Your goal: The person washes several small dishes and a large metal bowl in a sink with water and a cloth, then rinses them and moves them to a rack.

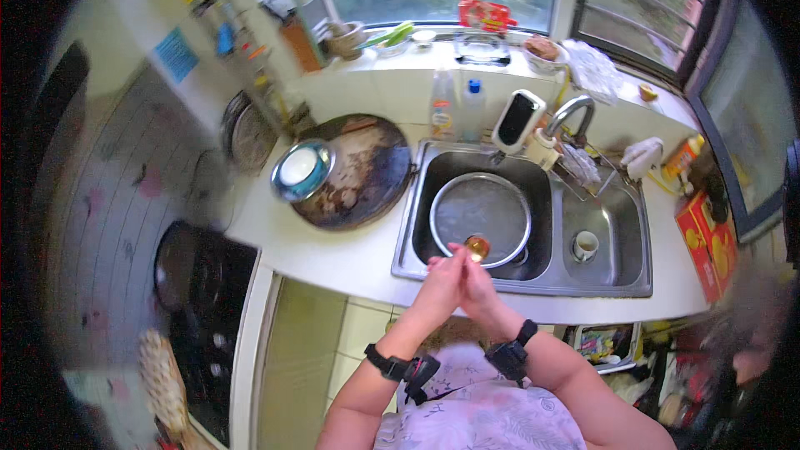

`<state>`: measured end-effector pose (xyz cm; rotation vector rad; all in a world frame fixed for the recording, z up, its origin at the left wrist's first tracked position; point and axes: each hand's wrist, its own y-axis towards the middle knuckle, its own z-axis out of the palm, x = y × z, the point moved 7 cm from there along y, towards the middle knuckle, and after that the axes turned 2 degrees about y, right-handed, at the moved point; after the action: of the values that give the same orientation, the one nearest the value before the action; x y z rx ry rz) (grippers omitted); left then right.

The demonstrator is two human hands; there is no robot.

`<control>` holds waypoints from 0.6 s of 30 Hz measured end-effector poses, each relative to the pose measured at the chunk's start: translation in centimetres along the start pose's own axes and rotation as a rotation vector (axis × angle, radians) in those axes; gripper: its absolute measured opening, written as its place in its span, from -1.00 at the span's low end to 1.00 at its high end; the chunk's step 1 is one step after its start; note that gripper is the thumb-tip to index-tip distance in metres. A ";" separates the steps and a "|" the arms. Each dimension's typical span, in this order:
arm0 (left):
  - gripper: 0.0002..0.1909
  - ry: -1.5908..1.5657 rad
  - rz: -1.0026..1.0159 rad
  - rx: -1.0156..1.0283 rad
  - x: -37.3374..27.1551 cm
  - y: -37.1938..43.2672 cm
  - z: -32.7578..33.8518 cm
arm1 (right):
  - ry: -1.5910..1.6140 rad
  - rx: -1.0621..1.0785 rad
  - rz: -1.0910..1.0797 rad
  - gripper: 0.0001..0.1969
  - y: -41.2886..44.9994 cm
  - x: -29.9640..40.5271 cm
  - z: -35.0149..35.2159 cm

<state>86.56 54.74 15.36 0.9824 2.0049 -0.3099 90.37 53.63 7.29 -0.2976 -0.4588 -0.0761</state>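
Observation:
My left hand [445, 278] and my right hand [480, 284] meet over the near rim of the left sink bowl, pressed against each other. A small round amber object [477, 248], shiny like glass, shows at my fingertips, and my right hand grips it. How the left fingers lie is hidden where the hands overlap. Below and beyond them, a wide round metal basin [481, 215] sits in the left bowl of the stainless steel sink [412, 262]. A white cup [585, 245] rests in the right bowl.
A chrome faucet [572, 109] arches behind the sink beside a wire rack [590, 184]. To the left lies a large round dark board [369, 181], with a teal-and-white bowl [303, 169] on its edge. Two bottles [442, 109] stand behind; a red box [706, 247] is at right.

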 end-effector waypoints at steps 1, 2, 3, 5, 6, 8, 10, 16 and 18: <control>-0.57 -0.044 0.056 -0.005 -1.2 -0.4 0.0 | -0.005 0.041 0.018 -0.70 -0.2 0.6 -0.3; -0.52 0.058 0.131 -0.006 -2.8 -1.0 -0.6 | -0.092 0.065 0.050 -0.70 -0.3 1.8 -0.3; -0.47 0.171 0.198 -0.010 -4.8 -1.8 -1.4 | -0.181 0.101 0.082 -0.70 -0.2 3.3 -0.1; -0.40 0.082 0.275 -0.063 -7.7 -4.1 -4.0 | -0.315 0.142 0.118 -0.73 -1.2 7.0 1.1; -0.39 -0.382 0.204 0.079 -7.6 -5.2 -4.8 | -0.388 0.144 0.014 -0.76 -0.8 9.3 0.3; -0.36 -1.166 -0.141 0.229 -6.9 -10.3 -7.0 | -0.309 0.115 0.046 -0.82 -1.1 10.3 -0.8; -0.39 -0.295 -0.191 -0.049 -4.3 -16.9 -9.6 | -1.221 -0.040 -0.072 -0.85 0.6 13.0 -5.7; -0.61 0.089 -0.268 -0.585 -15.4 -41.6 -17.9 | -1.424 0.210 -0.019 -0.74 -2.5 2.9 -9.5; -0.69 -0.026 -0.029 -0.823 -22.4 -48.9 -18.5 | -1.371 0.199 0.122 -0.73 -5.3 -3.8 -8.2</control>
<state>46.67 20.72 37.35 0.4151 1.8532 0.4633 89.72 46.17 -0.02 -0.1406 -1.7922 0.3198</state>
